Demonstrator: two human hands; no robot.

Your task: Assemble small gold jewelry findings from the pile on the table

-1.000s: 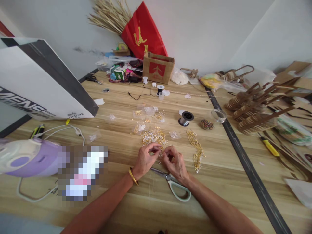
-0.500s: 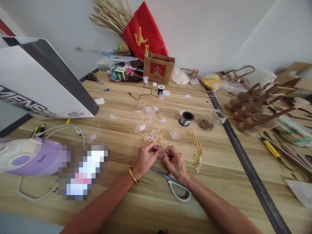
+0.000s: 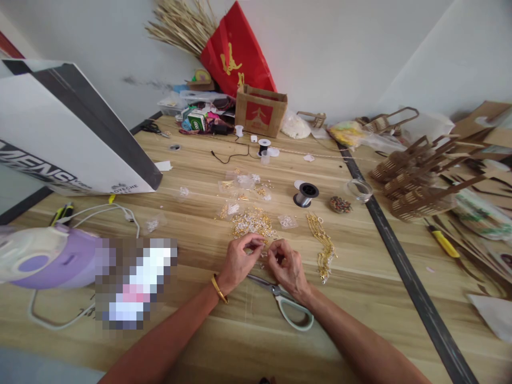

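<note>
My left hand [image 3: 241, 258], with a gold bangle [image 3: 220, 289] at the wrist, is closed in a pinch just in front of a pile of small gold and silver findings [image 3: 252, 222]. Facing it, my right hand [image 3: 288, 266] is closed too, thumb and fingertips together. Whatever the fingertips hold is too small to make out. A few tiny silver pieces [image 3: 262, 256] lie between the hands. Scissors [image 3: 295, 313] with pale green handles rest partly beneath my right hand. Right of it are several gold chains [image 3: 325, 248].
Behind the pile lie small plastic bags [image 3: 244, 181] of findings. A wire spool [image 3: 306, 195], a heap of mixed beads [image 3: 341, 205] and a clear round container [image 3: 359, 190] stand at the right. A pixelated patch [image 3: 140, 282], a purple-and-white device [image 3: 60, 256] and a large white box [image 3: 68, 138] occupy the left.
</note>
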